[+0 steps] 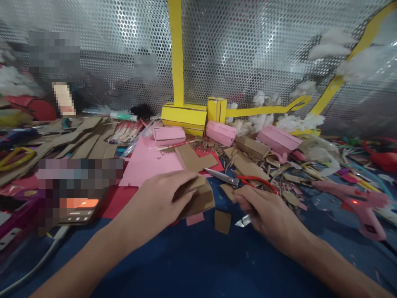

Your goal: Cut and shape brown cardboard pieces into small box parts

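Note:
A folded brown cardboard piece is in my left hand, its fingers wrapped round the near side and its thumb bent over the edge. My right hand is closed low over the blue table, with a small metal blade sticking out below its fingers. Just beyond the right hand lie scissors with red handles, their tips pointing left. Between the hands a small brown cardboard square lies flat, and a pink scrap rests under the held cardboard.
Pink boxes and yellow boxes stand at the back before a perforated metallic sheet. A pink glue gun with a red light lies at right. A phone with a cable is at left; cardboard strips lie behind.

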A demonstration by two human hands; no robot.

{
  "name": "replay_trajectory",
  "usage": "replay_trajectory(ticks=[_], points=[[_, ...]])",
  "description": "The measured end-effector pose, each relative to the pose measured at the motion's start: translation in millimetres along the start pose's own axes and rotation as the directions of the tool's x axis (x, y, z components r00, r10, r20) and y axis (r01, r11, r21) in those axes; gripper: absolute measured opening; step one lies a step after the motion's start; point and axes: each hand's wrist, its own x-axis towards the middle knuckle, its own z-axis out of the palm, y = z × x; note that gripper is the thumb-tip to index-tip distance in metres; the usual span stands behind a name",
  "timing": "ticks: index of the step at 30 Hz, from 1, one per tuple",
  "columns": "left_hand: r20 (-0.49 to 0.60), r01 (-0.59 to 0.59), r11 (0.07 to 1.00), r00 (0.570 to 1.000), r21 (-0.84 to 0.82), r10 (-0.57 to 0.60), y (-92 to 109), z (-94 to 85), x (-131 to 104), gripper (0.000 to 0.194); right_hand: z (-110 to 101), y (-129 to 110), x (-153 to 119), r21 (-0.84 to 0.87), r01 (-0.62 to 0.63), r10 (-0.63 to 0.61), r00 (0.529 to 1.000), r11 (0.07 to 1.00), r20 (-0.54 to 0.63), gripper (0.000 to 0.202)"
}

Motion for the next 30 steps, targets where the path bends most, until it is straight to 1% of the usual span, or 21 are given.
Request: replay_trajectory(ticks=[2, 4, 6, 7, 9, 10, 12, 14, 16, 18, 20, 21, 23, 24, 27, 30], points=[[0.001, 0.028, 0.999, 1.000, -0.046, -0.028, 0.3, -0.8, 0.7, 0.030, -0.7, -2.3, -1.4, 0.074, -0.071, 0.070, 0.997, 0.995, 0.018, 0.018], [0.038, 0.035, 0.999, 0.999, -0.037, -0.034, -1.5, -0.9, 1.2, 0.039, -1.3, -5.0, -2.4, 0.125, -0.149, 0.142, 0.988, 0.981, 0.056, 0.019], [0.081, 0.029, 0.999, 0.996, 0.017, -0.030, -5.1, -1.4, 1.5, 0.047, -2.3, -7.2, -2.2, 0.123, -0.206, 0.195, 0.976, 0.971, 0.096, 0.011], [0.106, 0.025, 0.998, 0.994, 0.051, -0.031, -7.4, -2.1, 1.6, 0.048, -3.0, -7.8, -1.7, 0.114, -0.225, 0.213, 0.971, 0.968, 0.112, 0.008], [0.152, 0.026, 0.992, 0.987, 0.122, -0.045, -12.0, -4.2, 1.9, 0.042, -4.7, -7.1, -0.6, 0.103, -0.234, 0.220, 0.966, 0.967, 0.133, 0.006], [0.168, 0.027, 0.988, 0.984, 0.150, -0.053, -14.0, -5.3, 2.1, 0.040, -5.6, -5.7, -0.4, 0.106, -0.218, 0.203, 0.969, 0.970, 0.142, 0.009], [0.188, 0.018, 0.985, 0.981, 0.170, -0.050, -17.1, -7.1, 2.6, 0.042, -7.4, -1.0, -1.7, 0.115, -0.156, 0.136, 0.976, 0.981, 0.168, 0.016], [0.209, 0.005, 0.989, 0.977, 0.146, -0.036, -18.2, -7.7, 3.1, 0.048, -9.6, 3.9, -5.6, 0.104, -0.082, 0.060, 0.977, 0.991, 0.203, 0.019], [0.226, 0.006, 0.992, 0.974, 0.123, -0.033, -17.5, -7.6, 3.4, 0.050, -12.5, 5.8, -11.1, 0.061, -0.027, 0.013, 0.974, 0.998, 0.227, 0.021], [0.237, 0.013, 0.993, 0.971, 0.120, -0.041, -15.5, -7.3, 3.6, 0.046, -15.7, 2.3, -15.9, 0.001, -0.008, 0.008, 0.973, 1.000, 0.230, 0.020], [0.246, 0.008, 0.993, 0.969, 0.120, -0.037, -13.2, -6.7, 3.9, 0.040, -17.4, -5.8, -18.3, -0.036, -0.016, 0.024, 0.975, 0.999, 0.219, 0.027], [0.249, 0.000, 0.993, 0.968, 0.121, -0.030, -12.2, -6.2, 4.0, 0.038, -17.0, -10.4, -18.3, -0.046, -0.009, 0.019, 0.975, 0.999, 0.222, 0.027], [0.239, -0.020, 0.991, 0.971, 0.134, -0.013, -11.2, -4.7, 4.3, 0.036, -13.8, -17.5, -16.3, -0.083, 0.024, -0.002, 0.967, 0.996, 0.253, 0.015], [0.230, -0.031, 0.989, 0.973, 0.147, -0.004, -11.1, -3.7, 4.3, 0.035, -11.1, -19.1, -14.7, -0.103, 0.056, -0.026, 0.962, 0.993, 0.270, 0.015], [0.208, -0.062, 0.982, 0.978, 0.180, 0.024, -12.0, -1.4, 4.6, 0.031, -2.0, -15.1, -10.4, -0.128, 0.149, -0.107, 0.952, 0.981, 0.288, 0.021], [0.213, -0.088, 0.982, 0.976, 0.166, 0.052, -12.7, -1.4, 4.8, 0.028, 3.9, -5.9, -9.5, -0.081, 0.167, -0.144, 0.962, 0.983, 0.230, 0.026]])
